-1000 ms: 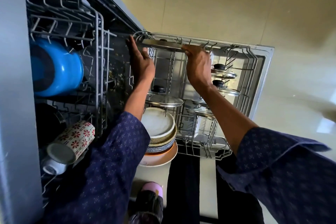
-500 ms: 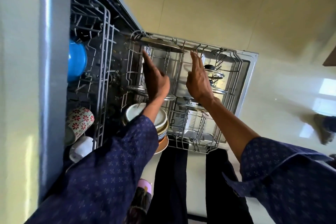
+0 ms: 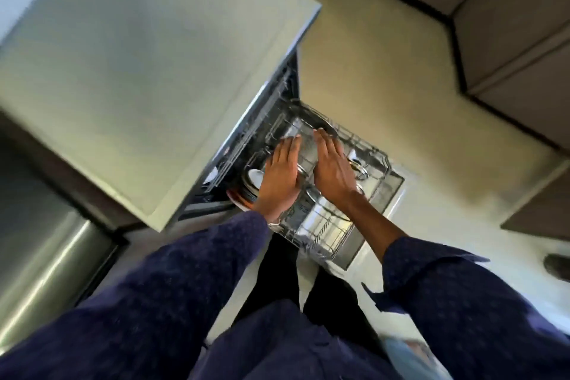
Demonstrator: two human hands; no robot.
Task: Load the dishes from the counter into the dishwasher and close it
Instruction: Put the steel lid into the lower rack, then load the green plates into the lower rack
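The dishwasher's lower rack [image 3: 327, 234] is pulled out over the open door [image 3: 391, 191]. Stacked plates [image 3: 253, 179] stand at its left side, and glass lids with black knobs [image 3: 357, 168] lie at its right. My left hand [image 3: 282, 176] hovers flat over the plates with fingers straight and holds nothing. Beside it, my right hand [image 3: 331, 168] is also flat and empty over the middle of the rack. The image is blurred, so the far end of the rack is hard to read.
The grey countertop [image 3: 148, 71] fills the upper left and hides the upper rack. A steel appliance front [image 3: 40, 256] is at the lower left. Cabinets [image 3: 509, 25] line the right. A foot [image 3: 556, 265] shows at the right edge on the pale floor.
My view has risen well above the counter. Both hands let go of the metal plate at the rack's far end and drew back, flat, over the rack.
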